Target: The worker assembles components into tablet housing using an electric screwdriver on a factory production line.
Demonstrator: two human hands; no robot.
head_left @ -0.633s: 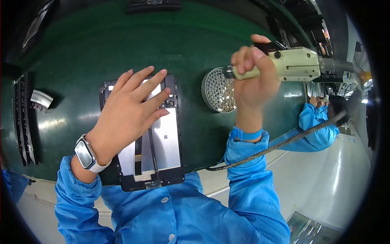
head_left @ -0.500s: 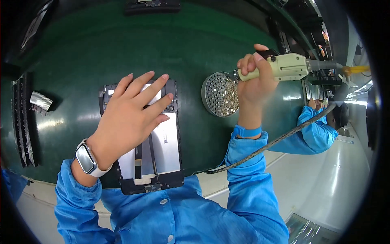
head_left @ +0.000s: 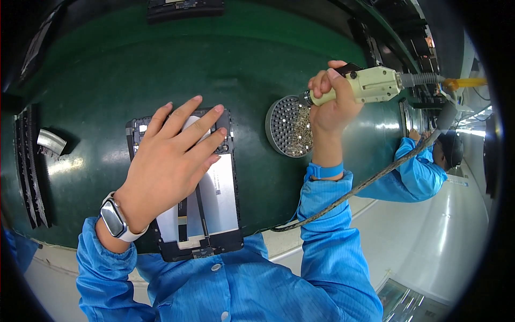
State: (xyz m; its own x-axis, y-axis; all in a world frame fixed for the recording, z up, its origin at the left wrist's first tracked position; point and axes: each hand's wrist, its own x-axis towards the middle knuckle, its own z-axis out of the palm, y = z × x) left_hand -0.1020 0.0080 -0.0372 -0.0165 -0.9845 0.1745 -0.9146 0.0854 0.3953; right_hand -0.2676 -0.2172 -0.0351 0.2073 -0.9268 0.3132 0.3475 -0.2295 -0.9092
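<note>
My left hand (head_left: 170, 147) rests with spread fingers over the upper part of an opened tablet (head_left: 221, 206), its silvery inside and black frame facing up. The palm hides much of the tablet's upper left. In my right hand (head_left: 336, 104) is a pale yellow-green electric screwdriver (head_left: 375, 85), held nearly level with its front end to the left; the bit does not show clearly. That front end is above the rim of a round screw tray (head_left: 280, 126) with rows of holes and many small screws (head_left: 301, 134) heaped on its right side.
A braided cable (head_left: 370, 182) runs past my right forearm. Dark strips (head_left: 29, 166) and a ribbed silvery piece (head_left: 52, 141) lie at the left of the green table (head_left: 225, 64). A dark device (head_left: 185, 9) sits at the far edge. Another person's blue sleeve (head_left: 416, 174) is at the right.
My right hand and the screwdriver have shifted slightly left relative to the screw tray. My left hand stays spread on the tablet. The whole view has moved a little.
</note>
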